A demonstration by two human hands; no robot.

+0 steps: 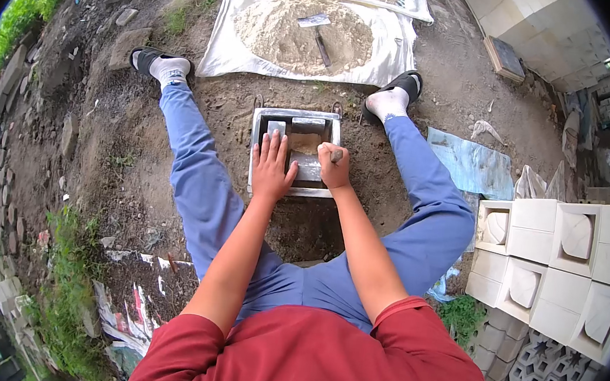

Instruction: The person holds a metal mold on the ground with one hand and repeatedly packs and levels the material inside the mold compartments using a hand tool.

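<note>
A square metal mould (311,192) sits on the soil between my legs, with metal blocks inside it and some sandy material (304,143) in the middle. My left hand (273,166) lies flat over the mould's left part, fingers stretched out and a little apart, touching a metal block (276,126). At the right side of the mould, my right hand (334,170) is closed around a short round handle (336,156). Its end pokes up from the fist, and the rest of the tool is hidden beneath the hand.
Ahead, a pale sand pile (277,28) rests on a white sack (220,44), with a trowel (322,45) on it. To the right stand several cast blocks (533,214) and a blue sheet (471,165). Patterned blocks (542,375) are at lower right. Stones and grass line the left.
</note>
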